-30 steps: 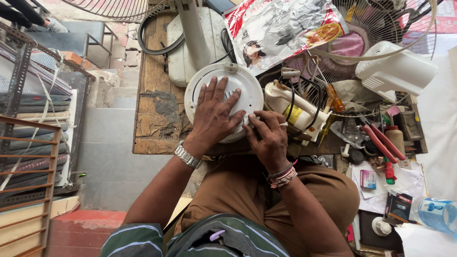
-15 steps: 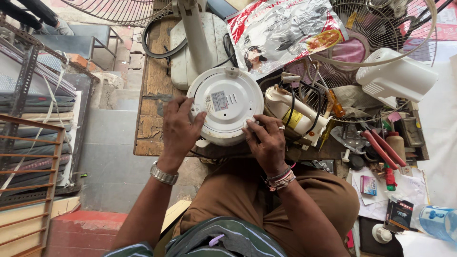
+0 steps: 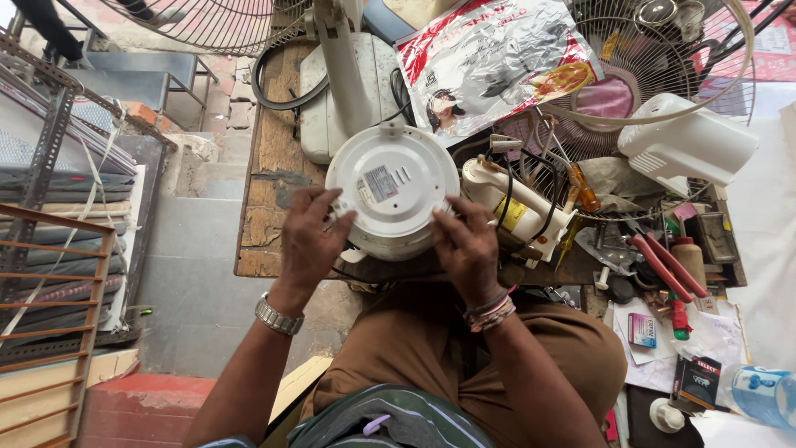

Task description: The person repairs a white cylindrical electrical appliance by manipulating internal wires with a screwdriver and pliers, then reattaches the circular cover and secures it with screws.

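Fingers of both hands were spread and pressed against a round white appliance base [image 3: 392, 197], gripping it from either side. The left hand [image 3: 308, 241], with a metal wristwatch [image 3: 277, 317] on its wrist, clasped the left edge of the base, thumb lying along the rim. The right hand [image 3: 468, 249], wearing thread bracelets [image 3: 489, 310], clasped the lower right edge, fingertips resting on the flat face. The base lay with its underside turned up, a small label near its centre, at the near edge of a worn wooden workbench [image 3: 267, 158], just above the person's lap in brown trousers [image 3: 414, 348]. Just right of the base sat a white motor unit [image 3: 518, 211] with black and yellow wiring. Behind the base stood a white fan stand [image 3: 348, 75], and beyond that to the right a crumpled foil bag [image 3: 489, 58]. Further right of the base lay a wire fan guard [image 3: 647, 75], a white plastic housing [image 3: 688, 143] and red-handled tools [image 3: 663, 270].
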